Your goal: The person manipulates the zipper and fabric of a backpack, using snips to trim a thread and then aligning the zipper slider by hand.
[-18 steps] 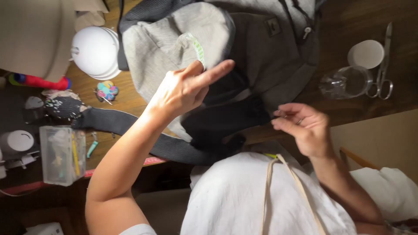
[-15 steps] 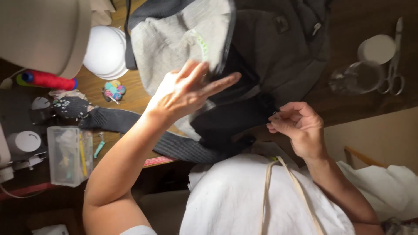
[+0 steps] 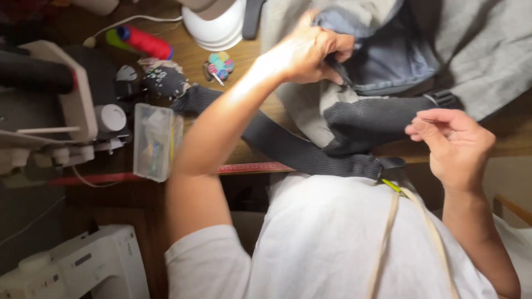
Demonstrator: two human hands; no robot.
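Far left: sewing machine (image 3: 50, 105), clear plastic box (image 3: 157, 141) and red thread spool (image 3: 145, 41) crowd the wooden table (image 3: 194, 61). Centre top: left hand (image 3: 305, 50) is clenched on the grey backpack (image 3: 471, 50) fabric, bunching it; right of centre, right hand (image 3: 451, 141) has fingertips pinched together just off the padded strap (image 3: 366, 119), probably on a needle or thread, too small to tell. Risk: a hard left-hand tug could drag the strap across the table, knock the box off, or snap whatever's pinched.

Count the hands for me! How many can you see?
2. The left hand is at the top, gripping the grey backpack. The right hand is lower right, fingers pinched beside the black strap. No other hands show.
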